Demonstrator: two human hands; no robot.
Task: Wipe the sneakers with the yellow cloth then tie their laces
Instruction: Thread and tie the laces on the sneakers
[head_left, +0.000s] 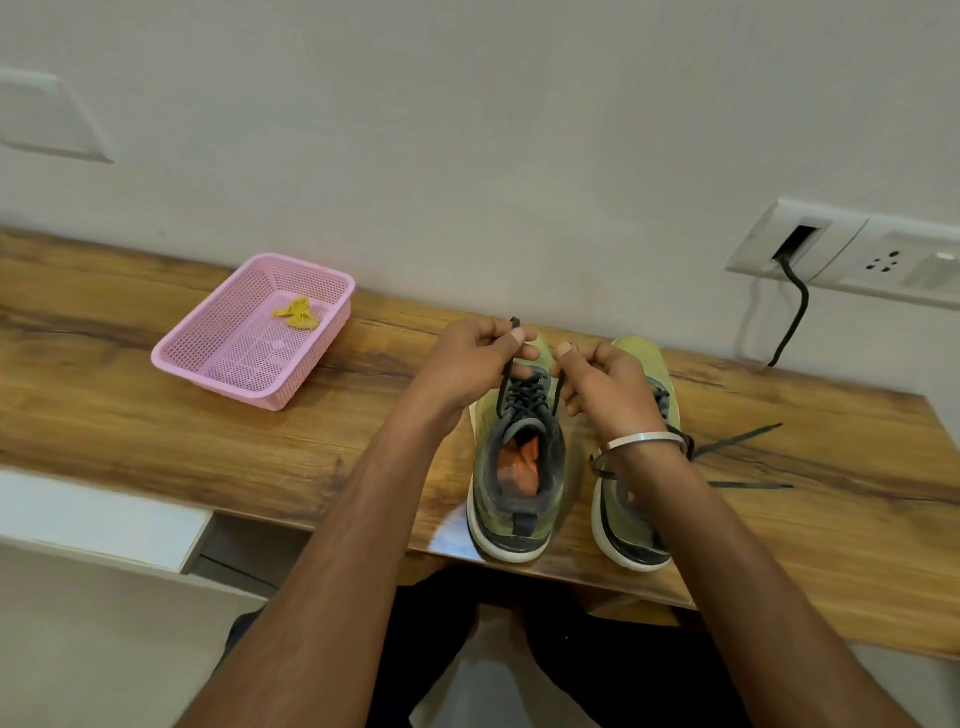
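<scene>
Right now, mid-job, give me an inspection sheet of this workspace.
Surface: wooden table, against the wall.
Job's things: left sneaker, both lace ends pulled up; right sneaker, laces loose on the table; yellow cloth crumpled in pink basket.
Clutter: nothing seen.
Hands: left hand and right hand each pinch a lace end in curled fingers.
Cables: black cable hanging from wall socket panel.
Surroundings: plain wall, wall plate upper left.

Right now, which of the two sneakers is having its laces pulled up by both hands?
The left sneaker: the left hand and right hand each pinch one lace end. The right sneaker laces lie loose.
</scene>
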